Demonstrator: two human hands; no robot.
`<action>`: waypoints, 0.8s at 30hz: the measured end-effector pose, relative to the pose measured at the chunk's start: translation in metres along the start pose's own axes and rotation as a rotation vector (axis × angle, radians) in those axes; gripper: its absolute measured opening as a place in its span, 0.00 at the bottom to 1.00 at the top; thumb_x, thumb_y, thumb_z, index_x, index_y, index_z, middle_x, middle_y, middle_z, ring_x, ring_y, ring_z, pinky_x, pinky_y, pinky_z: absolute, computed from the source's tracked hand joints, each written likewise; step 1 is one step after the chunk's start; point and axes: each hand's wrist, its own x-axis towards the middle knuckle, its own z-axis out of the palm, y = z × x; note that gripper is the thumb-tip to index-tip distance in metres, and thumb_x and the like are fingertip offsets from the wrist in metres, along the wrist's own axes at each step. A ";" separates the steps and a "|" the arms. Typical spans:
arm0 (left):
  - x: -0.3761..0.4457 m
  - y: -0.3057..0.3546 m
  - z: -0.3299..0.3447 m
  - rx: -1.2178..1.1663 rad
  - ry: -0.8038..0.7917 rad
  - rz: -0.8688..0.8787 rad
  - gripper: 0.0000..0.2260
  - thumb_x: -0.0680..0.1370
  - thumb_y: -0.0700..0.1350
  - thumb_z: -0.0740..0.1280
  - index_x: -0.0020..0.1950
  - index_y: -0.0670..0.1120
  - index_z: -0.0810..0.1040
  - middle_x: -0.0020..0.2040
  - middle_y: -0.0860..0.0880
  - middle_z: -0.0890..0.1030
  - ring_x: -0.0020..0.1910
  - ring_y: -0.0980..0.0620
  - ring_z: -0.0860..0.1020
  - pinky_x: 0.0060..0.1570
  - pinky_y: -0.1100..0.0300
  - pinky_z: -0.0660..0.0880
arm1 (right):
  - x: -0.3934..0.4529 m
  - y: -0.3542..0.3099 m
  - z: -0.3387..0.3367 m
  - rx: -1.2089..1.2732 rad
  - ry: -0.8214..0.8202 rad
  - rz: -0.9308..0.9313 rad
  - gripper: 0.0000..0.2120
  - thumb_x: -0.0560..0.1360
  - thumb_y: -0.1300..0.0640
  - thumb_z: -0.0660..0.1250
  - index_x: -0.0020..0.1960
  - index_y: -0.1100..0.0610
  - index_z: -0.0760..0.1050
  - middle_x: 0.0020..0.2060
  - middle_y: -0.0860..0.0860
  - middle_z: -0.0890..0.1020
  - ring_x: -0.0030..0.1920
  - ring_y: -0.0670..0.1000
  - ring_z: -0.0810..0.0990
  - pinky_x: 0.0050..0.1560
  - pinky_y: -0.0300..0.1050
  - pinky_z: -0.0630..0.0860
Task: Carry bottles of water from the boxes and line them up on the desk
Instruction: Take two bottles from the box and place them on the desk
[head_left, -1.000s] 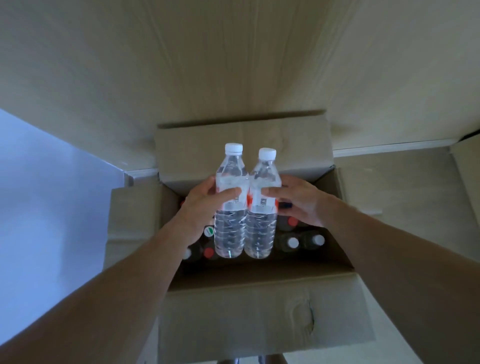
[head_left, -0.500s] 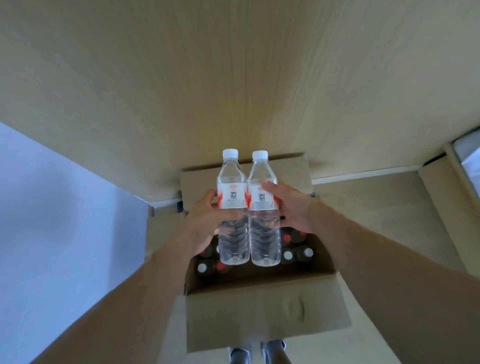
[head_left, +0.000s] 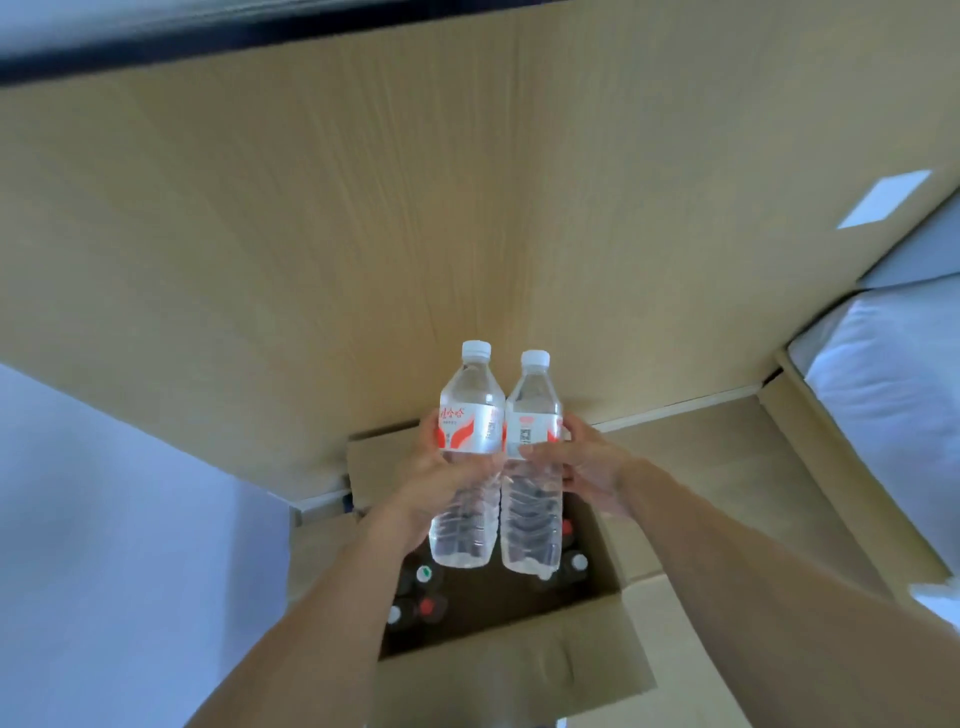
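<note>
Your left hand (head_left: 441, 483) grips the left bottle (head_left: 467, 457), fingers curled round its body just under the label with the thumb across the front. Your right hand (head_left: 587, 467) grips the right bottle (head_left: 532, 462) the same way, thumb laid over the lower edge of its label and fingers wrapped round the far side. Both bottles are clear, full of water, upright with a slight lean, and capped in white. They touch each other along their sides. The left one shows a red flame-like mark on its label; the right one shows a small printed code square.

You hold the pair in the air above the open cardboard box (head_left: 509, 670), which sits on the floor below your forearms. Its near flap hangs toward you and its far flap stands up behind the bottles. Inside the box, more bottles (head_left: 423, 597) stand in shadow; you see only their caps, some white, some red, one with a green mark. The rest of the contents are too dark to make out.

Behind the box rises a broad light wood-grain panel (head_left: 467, 208), filling most of the view, with a dark edge along its top. A pale wall (head_left: 104, 519) lies to your left. To your right is a bed with white bedding (head_left: 883, 395), set in a wooden frame (head_left: 810, 447), and a white rectangular patch (head_left: 883, 205) shows on the panel above it.
</note>
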 end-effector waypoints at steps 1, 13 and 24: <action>-0.001 0.006 0.009 0.012 -0.032 0.014 0.36 0.61 0.52 0.84 0.63 0.62 0.71 0.53 0.56 0.85 0.52 0.54 0.85 0.43 0.58 0.81 | -0.006 -0.002 -0.005 0.020 0.024 -0.017 0.40 0.59 0.55 0.83 0.66 0.48 0.70 0.55 0.52 0.85 0.56 0.56 0.84 0.59 0.57 0.77; 0.000 0.046 0.105 -0.038 -0.378 -0.080 0.24 0.74 0.43 0.72 0.68 0.49 0.70 0.61 0.36 0.81 0.55 0.39 0.83 0.55 0.44 0.78 | -0.110 -0.001 -0.060 0.287 0.137 -0.175 0.31 0.69 0.65 0.75 0.69 0.58 0.69 0.58 0.61 0.82 0.57 0.63 0.82 0.54 0.58 0.80; -0.048 0.042 0.190 0.211 -0.757 -0.108 0.17 0.76 0.42 0.71 0.65 0.45 0.76 0.51 0.38 0.80 0.48 0.41 0.78 0.47 0.47 0.76 | -0.249 0.063 -0.060 0.493 0.527 -0.238 0.30 0.66 0.66 0.77 0.66 0.64 0.73 0.59 0.63 0.81 0.59 0.63 0.81 0.62 0.61 0.76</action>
